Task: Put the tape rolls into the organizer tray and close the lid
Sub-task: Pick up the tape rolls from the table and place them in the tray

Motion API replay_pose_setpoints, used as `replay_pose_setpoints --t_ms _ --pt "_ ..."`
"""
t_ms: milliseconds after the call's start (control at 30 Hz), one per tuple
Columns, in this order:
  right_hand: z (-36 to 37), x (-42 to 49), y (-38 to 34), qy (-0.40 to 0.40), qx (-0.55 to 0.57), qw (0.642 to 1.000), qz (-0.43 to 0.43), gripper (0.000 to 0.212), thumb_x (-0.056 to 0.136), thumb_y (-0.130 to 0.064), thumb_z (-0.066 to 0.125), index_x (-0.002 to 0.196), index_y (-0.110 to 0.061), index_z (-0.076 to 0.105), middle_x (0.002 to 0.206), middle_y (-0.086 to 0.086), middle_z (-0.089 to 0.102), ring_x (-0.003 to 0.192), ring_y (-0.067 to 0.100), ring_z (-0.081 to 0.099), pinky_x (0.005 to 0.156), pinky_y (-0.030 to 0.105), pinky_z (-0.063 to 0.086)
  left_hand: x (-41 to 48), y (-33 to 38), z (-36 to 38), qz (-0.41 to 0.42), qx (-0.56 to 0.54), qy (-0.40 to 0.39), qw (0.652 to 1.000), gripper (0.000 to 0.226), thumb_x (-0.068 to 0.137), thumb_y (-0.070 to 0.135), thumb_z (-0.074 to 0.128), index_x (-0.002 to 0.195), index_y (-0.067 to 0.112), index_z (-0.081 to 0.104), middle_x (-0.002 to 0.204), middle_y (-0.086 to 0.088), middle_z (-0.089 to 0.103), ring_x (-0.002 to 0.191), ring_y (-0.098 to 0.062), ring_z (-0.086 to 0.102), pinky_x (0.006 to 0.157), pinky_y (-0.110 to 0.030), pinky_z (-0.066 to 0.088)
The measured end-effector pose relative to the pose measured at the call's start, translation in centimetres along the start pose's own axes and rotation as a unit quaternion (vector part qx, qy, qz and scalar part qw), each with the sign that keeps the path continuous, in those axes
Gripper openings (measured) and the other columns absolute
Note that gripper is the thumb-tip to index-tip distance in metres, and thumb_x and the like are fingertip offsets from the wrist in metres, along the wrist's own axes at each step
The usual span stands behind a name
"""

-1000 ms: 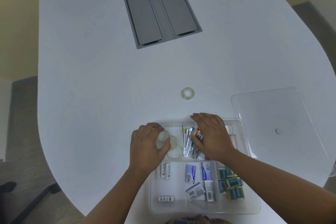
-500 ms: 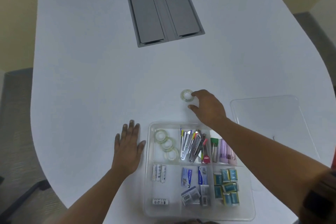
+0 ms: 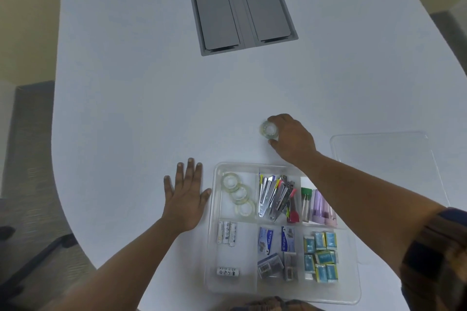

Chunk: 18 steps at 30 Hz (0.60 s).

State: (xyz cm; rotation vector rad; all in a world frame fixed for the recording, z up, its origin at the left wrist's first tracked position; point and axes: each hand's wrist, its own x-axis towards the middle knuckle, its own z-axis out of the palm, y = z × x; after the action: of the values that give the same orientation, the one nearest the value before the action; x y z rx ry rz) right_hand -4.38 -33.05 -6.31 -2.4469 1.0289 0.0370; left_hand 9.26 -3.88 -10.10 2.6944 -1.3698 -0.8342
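Tape roll (image 3: 269,130) on the table (image 3: 126,83), right hand's (image 3: 293,139) fingers around it.

A grey hatch (image 3: 241,5) with two flaps is set into the white surface (image 3: 126,83) at its far end. Beyond the left edge lies grey floor (image 3: 27,159), with yellowish wall (image 3: 25,7) behind.

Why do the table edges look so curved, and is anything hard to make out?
Head view: the wide-angle lens bows the table edges; light is soft and even, shadows faint. The clear lid nearly vanishes against the white top, and the tape roll at the right hand looks slightly soft.
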Motion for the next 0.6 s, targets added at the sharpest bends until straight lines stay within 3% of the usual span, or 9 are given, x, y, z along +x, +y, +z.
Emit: replay_pose_setpoints --t_ms 100,233,367,600 --pt "0.0 -0.2 -0.3 -0.018 -0.033 0.999 -0.039 0.067 0.084 -0.019 0.070 0.142 -0.033 0.039 0.147 -0.008 0.044 0.122 0.024 0.051 0.093 0.039 0.049 0.5 0.2 -0.4 -0.010 0.003 -0.040 0.999 0.068 0.093 0.057 0.005 0.138 0.026 -0.035 0.148 0.006 -0.041 0.132 -0.017 -0.042 0.112 -0.059 -0.011" --pt "-0.2 0.1 -0.8 -0.038 -0.039 0.998 -0.043 0.062 0.084 -0.020 0.069 0.140 -0.031 0.044 0.133 -0.002 0.050 0.116 0.025 0.054 0.085 0.036 0.049 0.8 0.0 -0.7 -0.008 -0.004 -0.071 0.997 0.069 0.096 0.056 0.011 0.133 0.027 -0.039 0.141 0.009 -0.047 0.127 -0.016 -0.047 0.111 -0.058 -0.014" --pt "-0.7 -0.2 -2.1 -0.019 0.023 0.999 -0.020 0.057 0.082 -0.033 0.071 0.134 -0.025 0.049 0.125 0.003 0.050 0.107 0.025 0.058 0.082 0.036 0.050 0.9 0.0 -0.9 -0.011 -0.008 -0.084 0.996 0.069 0.095 0.057 0.011 0.132 0.029 -0.041 0.140 0.010 -0.048 0.127 -0.016 -0.047 0.111 -0.058 -0.015" --pt "-1.3 -6.8 -6.5 -0.048 0.103 0.983 -0.141 0.055 0.079 -0.034 0.073 0.130 -0.027 0.052 0.121 -0.005 0.054 0.085 0.010 0.055 0.073 0.028 0.048 0.8 0.4 -1.2 -0.018 -0.015 -0.086 0.996 0.070 0.097 0.056 0.014 0.133 0.026 -0.038 0.141 0.009 -0.046 0.133 -0.018 -0.041 0.111 -0.059 -0.014"
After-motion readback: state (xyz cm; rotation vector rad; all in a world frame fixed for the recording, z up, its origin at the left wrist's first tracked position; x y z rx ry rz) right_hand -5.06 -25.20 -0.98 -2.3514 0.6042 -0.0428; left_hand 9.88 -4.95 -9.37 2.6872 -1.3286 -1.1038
